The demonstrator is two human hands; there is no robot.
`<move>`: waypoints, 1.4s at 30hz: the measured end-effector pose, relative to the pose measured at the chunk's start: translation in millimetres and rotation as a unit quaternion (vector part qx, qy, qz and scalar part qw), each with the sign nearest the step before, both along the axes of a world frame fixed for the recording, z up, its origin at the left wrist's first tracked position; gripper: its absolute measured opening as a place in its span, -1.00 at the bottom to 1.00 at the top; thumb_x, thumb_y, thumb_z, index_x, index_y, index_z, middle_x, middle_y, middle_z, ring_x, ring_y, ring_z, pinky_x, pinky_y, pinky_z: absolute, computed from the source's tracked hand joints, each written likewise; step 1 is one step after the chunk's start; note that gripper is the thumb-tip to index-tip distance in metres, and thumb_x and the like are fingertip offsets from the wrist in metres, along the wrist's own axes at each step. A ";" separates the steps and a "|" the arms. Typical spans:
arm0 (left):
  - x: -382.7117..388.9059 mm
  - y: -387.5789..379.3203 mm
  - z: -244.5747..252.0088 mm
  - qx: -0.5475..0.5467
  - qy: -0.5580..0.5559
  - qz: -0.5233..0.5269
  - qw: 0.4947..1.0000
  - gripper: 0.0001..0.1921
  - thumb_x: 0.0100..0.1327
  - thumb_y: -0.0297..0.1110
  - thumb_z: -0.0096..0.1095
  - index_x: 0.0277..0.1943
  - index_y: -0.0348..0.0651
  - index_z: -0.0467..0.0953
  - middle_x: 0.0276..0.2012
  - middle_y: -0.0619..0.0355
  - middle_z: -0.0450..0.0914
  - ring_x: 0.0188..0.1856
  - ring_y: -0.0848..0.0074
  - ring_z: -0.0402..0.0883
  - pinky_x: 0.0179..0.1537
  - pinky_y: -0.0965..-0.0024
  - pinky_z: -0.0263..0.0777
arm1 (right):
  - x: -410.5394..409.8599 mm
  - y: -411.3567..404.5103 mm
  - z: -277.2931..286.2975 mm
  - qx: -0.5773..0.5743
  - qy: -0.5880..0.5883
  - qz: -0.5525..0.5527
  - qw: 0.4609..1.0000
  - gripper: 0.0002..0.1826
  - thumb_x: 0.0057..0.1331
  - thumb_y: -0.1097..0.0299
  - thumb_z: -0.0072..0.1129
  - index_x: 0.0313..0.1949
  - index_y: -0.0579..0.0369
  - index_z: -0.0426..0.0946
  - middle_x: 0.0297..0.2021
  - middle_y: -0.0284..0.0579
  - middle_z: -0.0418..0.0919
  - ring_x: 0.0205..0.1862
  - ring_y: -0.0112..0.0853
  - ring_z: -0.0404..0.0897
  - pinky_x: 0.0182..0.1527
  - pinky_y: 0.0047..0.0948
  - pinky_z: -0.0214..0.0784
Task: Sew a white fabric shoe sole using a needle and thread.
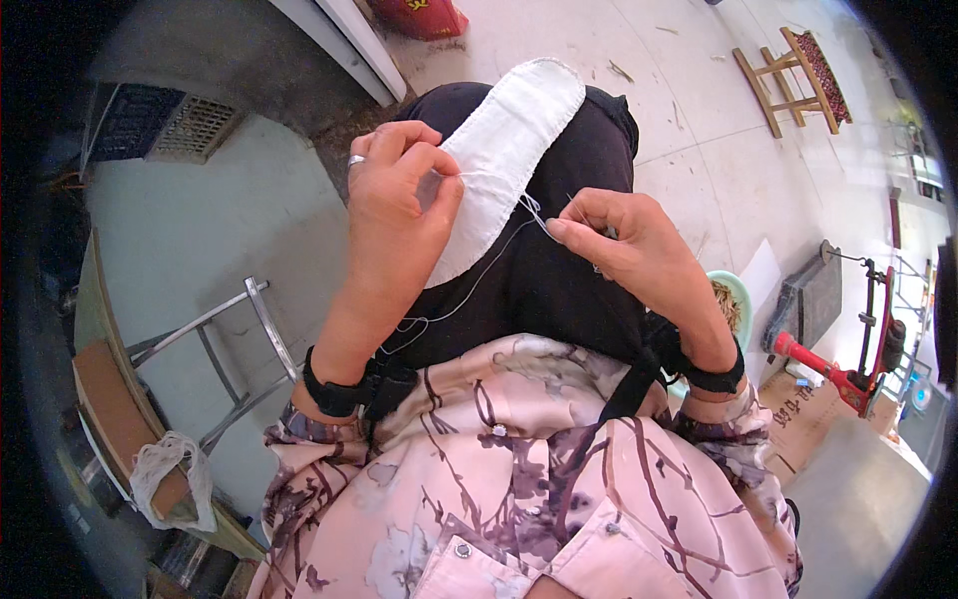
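Observation:
A white cloth insole (516, 127) with a stitched edge lies slantwise over my lap, on black trousers. My left hand (408, 180) rests over its left side, thumb and forefinger pinched together on a thin white thread near the insole's surface. To the right of the insole, my right hand (621, 232) pinches loops of white thread (533, 208) close to its edge. A thin needle (570, 201) shows by the right fingers. More thread trails down over the trousers towards my left wrist.
A wooden folding stool (801, 78) stands at the upper right. On the right are a pale green bowl (741, 299), a platform scale (816, 299) and a red metal device (831, 367). At the left are a metal frame (262, 322), a plastic bag (202, 479) and a crate (194, 127).

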State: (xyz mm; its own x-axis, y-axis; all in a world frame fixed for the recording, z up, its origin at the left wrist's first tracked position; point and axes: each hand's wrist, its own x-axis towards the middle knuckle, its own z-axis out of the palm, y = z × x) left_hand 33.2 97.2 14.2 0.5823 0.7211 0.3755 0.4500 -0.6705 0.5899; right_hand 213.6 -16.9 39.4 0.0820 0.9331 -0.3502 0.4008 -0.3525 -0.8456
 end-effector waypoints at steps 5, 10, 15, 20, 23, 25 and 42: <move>4.0 0.8 1.9 0.037 -0.001 -0.021 0.999 -0.87 -0.14 -0.60 0.23 -0.47 -0.22 0.46 -0.26 0.12 0.47 -0.12 0.23 0.39 -0.09 0.27 0.25 | 3.6 -7.0 -3.3 -0.006 0.017 -0.020 1.000 -0.72 0.23 0.23 0.10 -0.43 0.24 0.42 -0.66 -0.41 0.32 -0.55 -0.67 0.31 -0.51 -0.64 0.14; 7.4 -1.2 0.7 0.044 0.029 -0.066 0.996 -0.87 -0.11 -0.59 0.20 -0.46 -0.20 0.44 -0.26 0.14 0.47 -0.11 0.29 0.40 -0.06 0.28 0.20 | -3.6 -10.8 -1.4 0.045 -0.100 0.004 0.994 -0.80 0.20 0.28 0.12 -0.33 0.17 0.44 -0.66 -0.26 0.37 -0.61 -0.56 0.39 -0.54 -0.55 0.19; 9.8 2.0 -3.3 0.033 -0.036 -0.079 0.996 -0.88 -0.08 -0.58 0.20 -0.44 -0.16 0.44 -0.40 0.20 0.50 -0.25 0.38 0.46 -0.11 0.31 0.19 | -19.6 -15.4 -18.9 0.125 -0.277 0.048 0.951 -0.80 0.19 0.28 0.06 -0.41 0.16 0.36 -0.58 0.04 0.48 -0.48 -0.06 0.52 -0.48 -0.18 0.33; 13.0 -2.2 2.2 -0.064 -0.048 -0.045 0.996 -0.90 -0.06 -0.53 0.23 -0.48 -0.15 0.45 -0.53 0.22 0.48 -0.43 0.44 0.46 -0.16 0.35 0.17 | -9.7 -15.7 -11.9 0.105 -0.154 0.011 0.982 -0.77 0.22 0.27 0.03 -0.45 0.20 0.39 -0.61 0.06 0.45 -0.55 -0.14 0.50 -0.49 -0.27 0.29; 16.7 -1.8 6.2 -0.044 -0.011 -0.069 0.997 -0.92 -0.05 -0.51 0.24 -0.51 -0.16 0.46 -0.58 0.20 0.47 -0.50 0.46 0.44 -0.22 0.39 0.18 | 0.4 -16.0 -4.2 0.051 -0.046 -0.041 0.997 -0.75 0.23 0.27 0.04 -0.48 0.22 0.43 -0.67 0.03 0.37 -0.63 -0.37 0.41 -0.52 -0.37 0.24; 17.5 -2.4 3.5 -0.012 0.024 -0.094 0.995 -0.93 -0.04 -0.51 0.24 -0.52 -0.17 0.47 -0.59 0.19 0.47 -0.52 0.47 0.43 -0.27 0.41 0.19 | 3.2 -18.3 -4.4 0.051 -0.007 -0.074 0.996 -0.73 0.24 0.29 0.05 -0.53 0.23 0.43 -0.72 -0.17 0.32 -0.63 -0.57 0.28 -0.56 -0.50 0.15; 20.5 -3.0 -17.6 -0.148 -0.118 -0.034 0.981 -0.90 0.09 -0.47 0.17 -0.48 -0.30 0.47 -0.62 0.13 0.46 -0.58 0.50 0.39 -0.48 0.45 0.23 | 13.2 -35.1 4.3 0.034 0.078 -0.210 0.974 -0.71 0.27 0.36 -0.02 -0.64 0.05 0.33 -0.71 -0.48 0.23 -0.69 -0.77 0.14 -0.65 -0.72 -0.12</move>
